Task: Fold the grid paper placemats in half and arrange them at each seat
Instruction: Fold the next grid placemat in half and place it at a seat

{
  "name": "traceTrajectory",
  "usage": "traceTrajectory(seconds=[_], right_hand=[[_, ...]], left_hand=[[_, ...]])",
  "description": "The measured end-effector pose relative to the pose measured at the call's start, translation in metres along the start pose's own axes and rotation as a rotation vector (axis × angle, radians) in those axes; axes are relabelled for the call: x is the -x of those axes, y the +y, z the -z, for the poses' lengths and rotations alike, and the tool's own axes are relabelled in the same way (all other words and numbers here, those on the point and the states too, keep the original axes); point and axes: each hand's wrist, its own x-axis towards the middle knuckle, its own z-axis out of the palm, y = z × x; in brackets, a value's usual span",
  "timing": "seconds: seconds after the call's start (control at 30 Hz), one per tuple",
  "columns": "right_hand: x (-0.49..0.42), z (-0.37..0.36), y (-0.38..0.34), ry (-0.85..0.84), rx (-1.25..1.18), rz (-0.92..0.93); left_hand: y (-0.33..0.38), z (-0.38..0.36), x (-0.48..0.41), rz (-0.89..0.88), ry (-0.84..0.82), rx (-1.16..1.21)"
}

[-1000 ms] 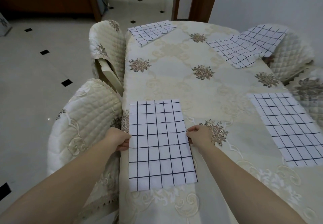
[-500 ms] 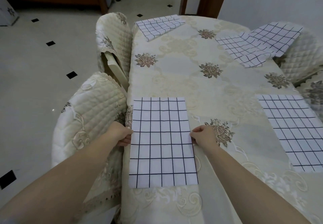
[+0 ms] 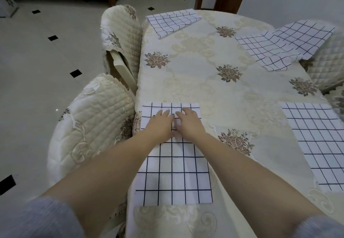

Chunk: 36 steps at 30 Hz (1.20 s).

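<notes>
Both hands lie flat on the near placemat [image 3: 173, 174], palms down, fingers spread, gripping nothing. Left hand [image 3: 160, 124] and right hand [image 3: 188, 123] sit side by side on the far half of the sheet, fingertips almost touching at its centre line, short of the far edge. Forearms cross the near half of the sheet; grey sleeves [image 3: 37, 219] are pushed up near the elbows.

Near placemat: white paper, dark grid, lies on the counter [image 3: 214, 92] at the left front seat, long side running away from the camera, left edge close to the counter's left edge. Cannot tell if it is single or already doubled.

Second placemat [image 3: 316, 144] lies flat on the right side of the counter, well apart from the near one, its right edge running out of view.

Third placemat [image 3: 172, 23] sits at the far left corner, angled, one corner hanging slightly over the edge.

Fourth placemat [image 3: 284, 46] is at the far right, creased and partly raised, its outer part resting on the chair back [image 3: 327, 68] there.

Counter is covered by a cream cloth with brown flower motifs. Two quilted cream chairs stand along the left side: near chair [image 3: 89, 126] just beside the near placemat's seat, far chair [image 3: 121, 38] beyond it. The floor [image 3: 46, 55] is pale tile with small black diamonds.
</notes>
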Motion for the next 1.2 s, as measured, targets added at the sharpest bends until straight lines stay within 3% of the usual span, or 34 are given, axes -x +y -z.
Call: traceTrajectory(seconds=[0.17,0.33,0.63,0.83,1.2], right_hand=[[-0.007,-0.01,0.006,-0.192,0.166,-0.011],[0.0,-0.001,0.016,-0.23,0.154,-0.086],[0.018,0.015,0.04,-0.162,0.053,-0.152],[0.058,0.006,0.035,-0.043,-0.046,-0.12],[0.147,-0.043,0.009,-0.137,-0.059,-0.091]], left_hand=[[-0.005,-0.015,-0.007,0.079,-0.094,-0.031],[-0.02,-0.024,-0.006,0.108,-0.091,-0.048],[-0.044,-0.017,0.015,0.164,-0.097,-0.062],[-0.03,-0.016,0.044,0.19,0.078,0.044],[0.021,-0.069,0.136,0.115,-0.009,0.06]])
